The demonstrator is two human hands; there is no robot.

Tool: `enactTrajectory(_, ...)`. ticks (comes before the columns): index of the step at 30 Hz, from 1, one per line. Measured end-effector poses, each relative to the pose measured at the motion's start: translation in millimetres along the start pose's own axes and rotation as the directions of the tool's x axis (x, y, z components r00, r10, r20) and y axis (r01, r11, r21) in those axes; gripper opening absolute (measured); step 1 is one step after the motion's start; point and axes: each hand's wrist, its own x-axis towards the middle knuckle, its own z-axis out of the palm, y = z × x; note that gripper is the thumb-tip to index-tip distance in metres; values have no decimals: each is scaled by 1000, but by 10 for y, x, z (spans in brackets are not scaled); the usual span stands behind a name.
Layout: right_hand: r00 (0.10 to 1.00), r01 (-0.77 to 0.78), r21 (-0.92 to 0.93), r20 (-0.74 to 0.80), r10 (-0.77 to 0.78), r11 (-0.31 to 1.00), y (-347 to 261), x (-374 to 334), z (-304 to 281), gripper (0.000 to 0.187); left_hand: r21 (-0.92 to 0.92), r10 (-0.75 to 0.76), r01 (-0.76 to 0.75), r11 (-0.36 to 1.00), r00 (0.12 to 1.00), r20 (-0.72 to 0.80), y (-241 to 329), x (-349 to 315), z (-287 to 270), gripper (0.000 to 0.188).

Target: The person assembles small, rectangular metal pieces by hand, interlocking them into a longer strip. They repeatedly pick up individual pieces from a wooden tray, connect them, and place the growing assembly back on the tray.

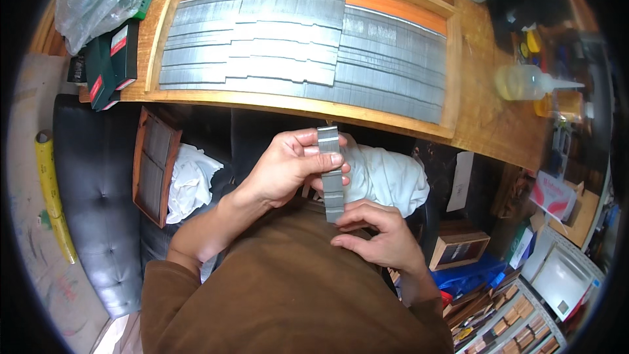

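Note:
My left hand (296, 164) grips a narrow, upright stack of thin grey metal pieces (333, 190) in front of my chest, its thumb pressed across the upper part. Steps and lines run across the stack's face. Beside the lower end, my right hand (379, 231) has its fingers bent and its thumb apart; the fingertips are close to or touching the stack, and nothing is held between them. Just beyond my hands, a wooden tray (308, 106) on the table contains rows of similar grey metal pieces (393, 65), with one raised layer (288, 39) lying on top.
Squeeze bottles (517, 82) stand at the table's right. Dark boxes (108, 69) and a plastic bag (105, 0) occupy its left end. A smaller wooden tray (157, 167) leans by a white cloth (193, 180) on the black seat (98, 190). Pale fabric (386, 180) lies below the table edge.

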Motion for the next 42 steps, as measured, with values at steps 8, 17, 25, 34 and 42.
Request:
enactTrajectory(8, 967, 155, -39, -197, -160, 987, 228, 200, 295, 16, 67, -15, 13, 998, 1000, 27, -6, -22, 30, 43)
enactTrajectory(17, 968, 99, -63, 237, -81, 993, 174, 382, 12, 12, 206, -28, 36, 978, 999, -42, -89, -34, -191, 25)
enactTrajectory(25, 957, -50, -595, -258, -132, 802, 452, 970, -200, 30, 205, 20, 6, 979, 992, -122, -83, -66, -468, 24)
enactTrajectory(34, 949, 222, 430, -300, -93, 875, 845, 664, -463, 32, 194, -54, 71, 979, 995, -88, -229, -44, -345, 26)
enactTrajectory(42, 977, 85, 360, -214, -7, 929, 882, 550, -189, 33, 399, -105, 72, 914, 993, 61, -572, 246, -22, 23)
